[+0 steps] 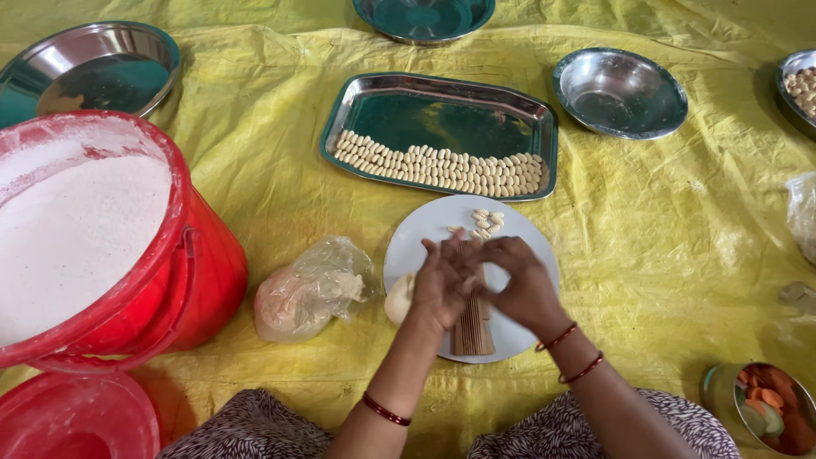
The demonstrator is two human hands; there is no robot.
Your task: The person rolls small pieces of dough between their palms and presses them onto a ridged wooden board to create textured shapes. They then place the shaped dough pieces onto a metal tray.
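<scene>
My left hand (442, 285) and my right hand (520, 285) meet over a round white plate (425, 234). Their fingertips pinch together above a small ribbed wooden board (473, 331) lying on the plate; what is between the fingers is too small to tell. A lump of pale dough (398, 299) rests at the plate's left edge, beside my left hand. A few small shaped dough pieces (486, 223) lie at the far side of the plate. Behind it, a rectangular steel tray (442, 115) holds rows of several shaped pieces (442, 167).
A red bucket of white flour (81, 229) stands at the left, a red lid (76, 416) below it. A crumpled plastic bag (310, 289) lies beside the plate. Steel bowls (619, 92) and plates (89, 72) ring the yellow sheet (680, 238); a small tin (765, 408) sits at right.
</scene>
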